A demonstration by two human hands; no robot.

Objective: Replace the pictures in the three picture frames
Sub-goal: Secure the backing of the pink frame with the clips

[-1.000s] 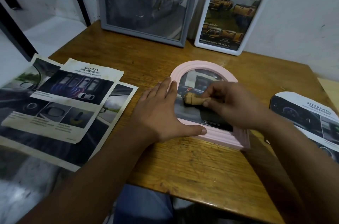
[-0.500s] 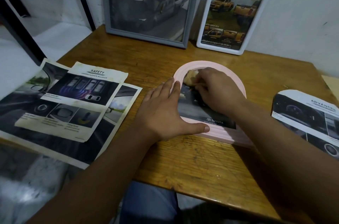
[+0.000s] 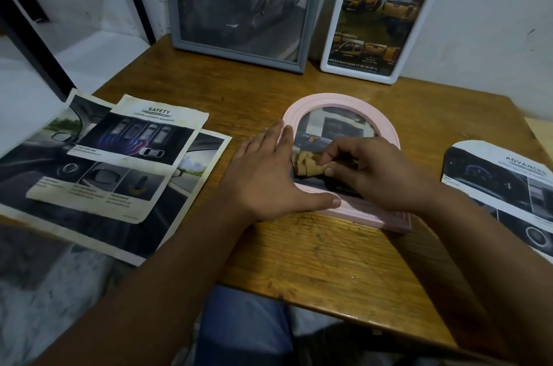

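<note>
A pink arched picture frame [image 3: 386, 129] lies flat on the wooden table [image 3: 314, 258] with a car picture inside. My left hand [image 3: 266, 174] lies flat against the frame's left side, thumb along its lower edge. My right hand [image 3: 371, 174] pinches a crumpled tan cloth [image 3: 305, 166] on the frame's glass. A grey frame [image 3: 239, 3] and a white frame [image 3: 380, 12], both with truck pictures, lean on the wall behind.
Loose car brochure pages [image 3: 119, 162] lie at the table's left, the top one headed SAFETY. An arch-cut page [image 3: 502, 195] headed ADVANCED lies at the right edge. A white shelf with black bars [image 3: 36, 45] stands to the left.
My right hand has drawn the cloth from the top of the frame's glass back down to the middle. My left hand has stayed pressed on the frame's left side.
</note>
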